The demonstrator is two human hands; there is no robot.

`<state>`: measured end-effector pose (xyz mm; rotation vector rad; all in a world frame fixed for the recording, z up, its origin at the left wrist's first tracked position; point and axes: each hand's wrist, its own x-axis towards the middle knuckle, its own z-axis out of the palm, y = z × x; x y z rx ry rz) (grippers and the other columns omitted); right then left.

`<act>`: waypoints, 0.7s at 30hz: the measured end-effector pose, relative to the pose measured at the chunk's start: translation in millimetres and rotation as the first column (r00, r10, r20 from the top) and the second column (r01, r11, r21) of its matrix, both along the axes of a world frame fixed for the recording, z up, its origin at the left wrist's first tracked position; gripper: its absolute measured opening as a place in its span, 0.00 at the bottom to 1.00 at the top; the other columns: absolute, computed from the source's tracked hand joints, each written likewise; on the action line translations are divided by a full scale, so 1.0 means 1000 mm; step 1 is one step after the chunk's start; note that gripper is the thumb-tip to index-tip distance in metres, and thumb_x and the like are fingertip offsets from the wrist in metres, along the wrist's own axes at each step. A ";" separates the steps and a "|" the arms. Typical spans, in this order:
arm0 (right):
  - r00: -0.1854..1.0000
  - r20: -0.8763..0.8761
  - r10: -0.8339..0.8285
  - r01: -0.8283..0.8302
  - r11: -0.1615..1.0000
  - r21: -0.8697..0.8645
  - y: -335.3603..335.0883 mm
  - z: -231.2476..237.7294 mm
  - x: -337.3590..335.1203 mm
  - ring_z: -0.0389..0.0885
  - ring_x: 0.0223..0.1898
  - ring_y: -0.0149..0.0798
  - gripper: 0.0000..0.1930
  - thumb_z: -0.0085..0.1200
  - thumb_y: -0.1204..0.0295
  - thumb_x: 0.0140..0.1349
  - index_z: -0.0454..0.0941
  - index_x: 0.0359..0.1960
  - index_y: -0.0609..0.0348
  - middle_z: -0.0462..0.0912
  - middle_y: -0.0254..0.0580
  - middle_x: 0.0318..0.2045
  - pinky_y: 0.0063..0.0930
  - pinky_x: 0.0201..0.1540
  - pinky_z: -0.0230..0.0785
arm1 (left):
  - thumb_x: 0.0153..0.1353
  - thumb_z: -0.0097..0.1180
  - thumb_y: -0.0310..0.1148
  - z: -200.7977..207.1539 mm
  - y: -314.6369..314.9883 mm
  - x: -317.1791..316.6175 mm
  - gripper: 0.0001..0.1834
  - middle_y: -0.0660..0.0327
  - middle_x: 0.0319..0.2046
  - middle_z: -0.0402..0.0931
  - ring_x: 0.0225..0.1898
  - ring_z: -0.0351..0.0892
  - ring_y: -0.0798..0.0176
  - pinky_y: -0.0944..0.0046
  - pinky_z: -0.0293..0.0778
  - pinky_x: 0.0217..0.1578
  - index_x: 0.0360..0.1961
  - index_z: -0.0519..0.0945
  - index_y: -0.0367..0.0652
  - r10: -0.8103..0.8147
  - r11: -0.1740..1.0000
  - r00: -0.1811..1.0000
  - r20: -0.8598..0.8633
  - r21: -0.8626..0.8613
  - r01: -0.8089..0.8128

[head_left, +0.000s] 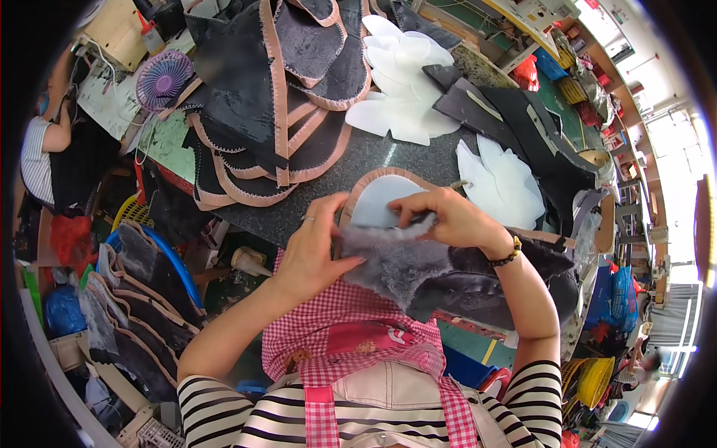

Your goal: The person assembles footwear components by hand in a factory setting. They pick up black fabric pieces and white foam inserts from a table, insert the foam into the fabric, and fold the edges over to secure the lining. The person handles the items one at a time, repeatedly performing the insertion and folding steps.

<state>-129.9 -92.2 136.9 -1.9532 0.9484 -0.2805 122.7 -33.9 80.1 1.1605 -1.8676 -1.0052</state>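
Observation:
At the table's front edge lies a boot upper piece with grey fur, a dark outer side and a tan-bound rounded end. A smooth white sheet insert shows inside that end. My left hand grips the piece's left side, fingers on the tan border and thumb on the fur. My right hand is closed over the right side, fingers curled down at the fur's upper edge against the white insert. A thin, pen-like tip shows beside the right knuckles; its other end is hidden.
Dark, tan-bound boot pieces are heaped at the back left. White shaped sheets lie at the back, with more white sheets on the right, near black strips. A purple fan stands left. Another person sits far left.

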 end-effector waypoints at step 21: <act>0.755 -0.375 -0.538 0.178 0.719 -0.672 0.007 -0.036 0.009 0.75 0.41 0.50 0.24 0.66 0.56 0.49 0.72 0.37 0.61 0.74 0.46 0.36 0.41 0.41 0.68 | 0.56 0.60 0.32 0.006 -0.032 -0.023 0.23 0.50 0.52 0.70 0.52 0.71 0.48 0.53 0.69 0.48 0.54 0.74 0.45 0.061 0.899 0.794 0.605 -0.378 0.219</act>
